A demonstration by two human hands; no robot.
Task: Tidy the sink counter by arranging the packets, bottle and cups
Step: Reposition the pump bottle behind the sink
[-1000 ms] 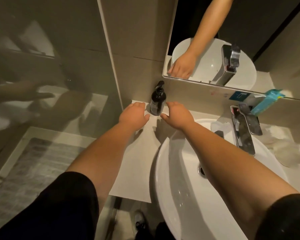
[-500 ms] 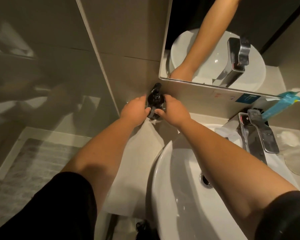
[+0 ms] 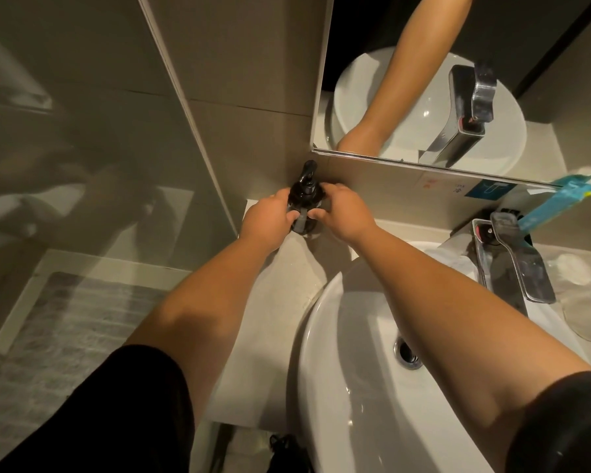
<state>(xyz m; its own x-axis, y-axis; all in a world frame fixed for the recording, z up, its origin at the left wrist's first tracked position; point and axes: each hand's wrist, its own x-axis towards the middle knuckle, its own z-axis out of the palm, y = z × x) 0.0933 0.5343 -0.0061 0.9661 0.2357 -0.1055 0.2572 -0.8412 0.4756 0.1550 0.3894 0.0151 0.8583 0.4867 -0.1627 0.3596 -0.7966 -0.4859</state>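
The left hand (image 3: 265,220) curled its fingers round the dark pump bottle (image 3: 304,203), which stood between both palms in the counter's back corner. The right hand (image 3: 343,213) gripped the opposite side, probably to steady and square it against the wall.

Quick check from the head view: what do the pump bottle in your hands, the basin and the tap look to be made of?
Pump bottle: dark, glossy, probably plastic or tinted glass; small highlights show, the look leaves it open. Both the left hand and the right hand hold it. Basin: white glazed ceramic by its smooth, shiny curve. Tap: polished chrome-like metal with mirror reflections.
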